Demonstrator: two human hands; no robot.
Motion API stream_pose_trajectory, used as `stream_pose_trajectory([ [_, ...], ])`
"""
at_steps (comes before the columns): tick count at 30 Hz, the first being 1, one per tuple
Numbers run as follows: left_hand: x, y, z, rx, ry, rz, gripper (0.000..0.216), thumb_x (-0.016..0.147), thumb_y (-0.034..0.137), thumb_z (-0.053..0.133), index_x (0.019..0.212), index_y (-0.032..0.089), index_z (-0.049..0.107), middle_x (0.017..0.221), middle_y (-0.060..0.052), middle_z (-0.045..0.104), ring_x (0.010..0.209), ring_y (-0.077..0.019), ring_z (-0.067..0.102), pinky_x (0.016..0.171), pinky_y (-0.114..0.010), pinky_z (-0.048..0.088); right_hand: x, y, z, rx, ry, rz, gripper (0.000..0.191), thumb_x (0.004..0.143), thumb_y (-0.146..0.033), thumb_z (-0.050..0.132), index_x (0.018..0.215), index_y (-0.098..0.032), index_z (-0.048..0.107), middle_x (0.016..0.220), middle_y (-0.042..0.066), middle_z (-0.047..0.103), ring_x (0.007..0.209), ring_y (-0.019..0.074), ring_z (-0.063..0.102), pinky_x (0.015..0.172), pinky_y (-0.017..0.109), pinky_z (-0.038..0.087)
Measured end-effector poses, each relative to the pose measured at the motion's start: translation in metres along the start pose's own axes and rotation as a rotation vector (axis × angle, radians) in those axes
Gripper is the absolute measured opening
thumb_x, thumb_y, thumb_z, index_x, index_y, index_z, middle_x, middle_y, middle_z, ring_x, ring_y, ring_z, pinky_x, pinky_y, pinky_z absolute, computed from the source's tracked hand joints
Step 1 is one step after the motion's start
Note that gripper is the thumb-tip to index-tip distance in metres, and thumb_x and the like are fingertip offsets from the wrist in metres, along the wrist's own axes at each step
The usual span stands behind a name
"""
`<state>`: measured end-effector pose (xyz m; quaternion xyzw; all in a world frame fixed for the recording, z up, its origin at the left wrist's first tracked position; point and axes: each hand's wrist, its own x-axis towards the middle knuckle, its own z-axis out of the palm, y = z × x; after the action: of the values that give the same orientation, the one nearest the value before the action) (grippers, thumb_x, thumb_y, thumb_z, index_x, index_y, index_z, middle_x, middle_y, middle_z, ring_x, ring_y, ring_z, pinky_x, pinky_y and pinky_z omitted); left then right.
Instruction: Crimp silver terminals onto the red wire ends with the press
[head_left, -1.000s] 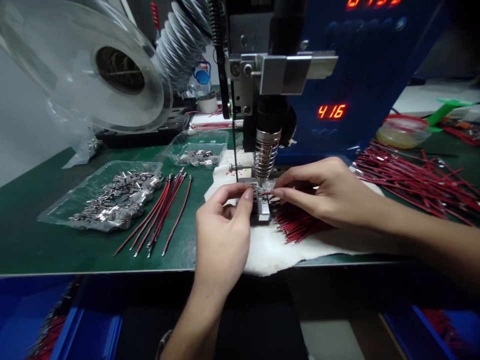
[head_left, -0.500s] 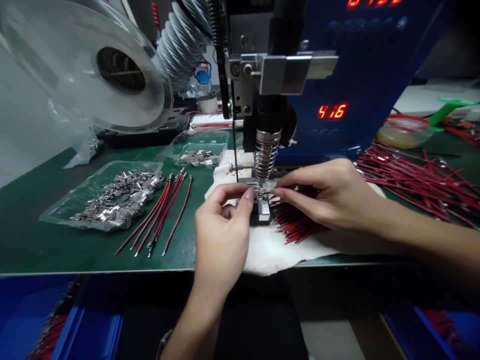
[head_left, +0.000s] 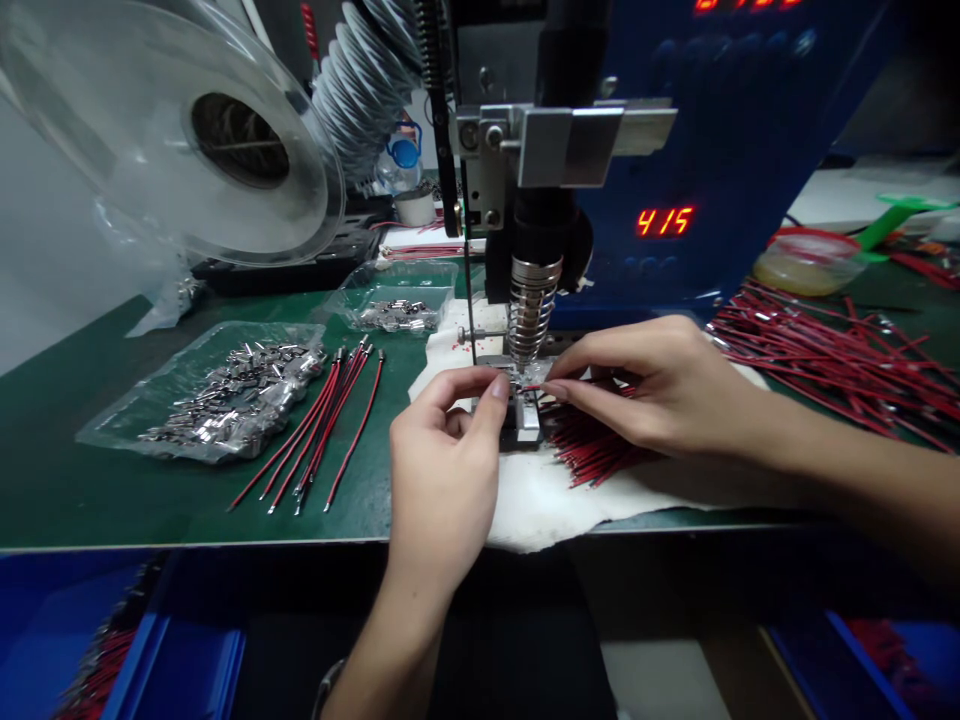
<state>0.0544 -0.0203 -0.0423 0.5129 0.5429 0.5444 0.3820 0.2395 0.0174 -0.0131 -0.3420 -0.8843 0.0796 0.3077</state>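
Note:
At the metal block (head_left: 528,422) under the machine's spring-wrapped plunger (head_left: 534,305), both my hands are working close together. My left hand (head_left: 450,455) is on its left side, thumb and forefinger pinched together; whatever lies between their tips is too small to make out. From the right, my right hand (head_left: 660,390) pinches a thin red wire (head_left: 533,387), whose visible end reaches into the block. Below that hand, a bunch of red and black wires (head_left: 596,460) lies on a white cloth (head_left: 536,505), partly covered by the fingers.
Left on the green table are terminal-tipped wires (head_left: 326,425), a clear tray of metal terminals (head_left: 232,400) and a smaller tray (head_left: 397,312). A wire pile (head_left: 832,360) lies right, near a round tub (head_left: 810,265). Blue bins (head_left: 184,665) sit below the table edge.
The lower red display on the machine has gone from 416 to 415. My right hand has shifted very slightly; my left hand stays where it was.

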Motion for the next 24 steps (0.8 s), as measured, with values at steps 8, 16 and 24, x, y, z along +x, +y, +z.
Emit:
stream_pose_trajectory([
  [8,0.0016,0.0011,0.0008,-0.022,-0.003,-0.001,0.018,0.080,0.034,0.071,0.089,0.019,0.072,0.054,0.001,0.051,0.060,-0.0135,0.056,0.048,-0.018,0.038,0.0000,0.0015,0.0028,0.002,0.001,-0.011,0.013,0.090,-0.025,0.058,0.090,-0.020,0.070,0.079,0.002,0.072,0.064,0.0143,0.063,0.062,0.028,0.047],
  [16,0.0051,-0.0037,0.0022,-0.194,0.016,-0.065,0.023,0.074,0.032,0.077,0.086,0.015,0.068,0.067,0.001,0.061,0.040,-0.0021,0.032,0.036,-0.018,0.022,-0.0006,0.0024,0.0044,0.011,0.008,0.028,0.013,0.089,-0.022,0.058,0.092,-0.019,0.070,0.080,0.002,0.072,0.063,0.0130,0.061,0.061,0.027,0.047],
  [24,0.0036,-0.0015,0.0027,-0.213,0.014,-0.064,0.023,0.074,0.032,0.078,0.082,0.013,0.066,0.065,0.002,0.060,0.039,-0.0009,0.032,0.037,-0.017,0.025,-0.0004,0.0006,0.0042,0.016,0.015,0.018,0.012,0.089,-0.022,0.059,0.091,-0.018,0.071,0.077,0.002,0.071,0.061,0.0120,0.060,0.059,0.026,0.045],
])
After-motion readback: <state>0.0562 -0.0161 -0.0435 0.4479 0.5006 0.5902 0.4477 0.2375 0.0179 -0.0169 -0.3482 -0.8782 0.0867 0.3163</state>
